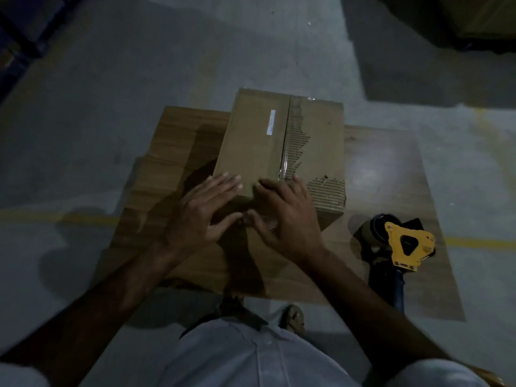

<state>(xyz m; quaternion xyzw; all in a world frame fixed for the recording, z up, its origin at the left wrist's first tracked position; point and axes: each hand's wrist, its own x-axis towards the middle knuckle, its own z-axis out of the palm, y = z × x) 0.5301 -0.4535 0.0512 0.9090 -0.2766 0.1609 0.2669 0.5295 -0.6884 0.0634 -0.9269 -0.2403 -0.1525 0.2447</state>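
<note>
Hands come first: the left hand lies spread over the near left corner of a cardboard box, with its fingertips on the top and its thumb down the front face. The fingers are almost straight and grip nothing. The right hand sits just beside it at 3 o'clock, equally flat. Its fingertips press on the top where a strip of clear tape runs along the middle seam and over the near edge. Its thumb presses the front face, close to the left thumb. Both hands and forearms hide most of that front face.

The box stands closed. Its top layer is torn away to bare ribbing right of the seam, and a small white label lies left of it, toward 12 o'clock. Under the box lie flattened cardboard sheets on a grey concrete floor. At 3 o'clock from the hands, well apart from the box, a tape dispenser with a yellow frame lies on the sheets. A yellow floor line passes behind it. At 6 o'clock a shoe shows above a white shirt.
</note>
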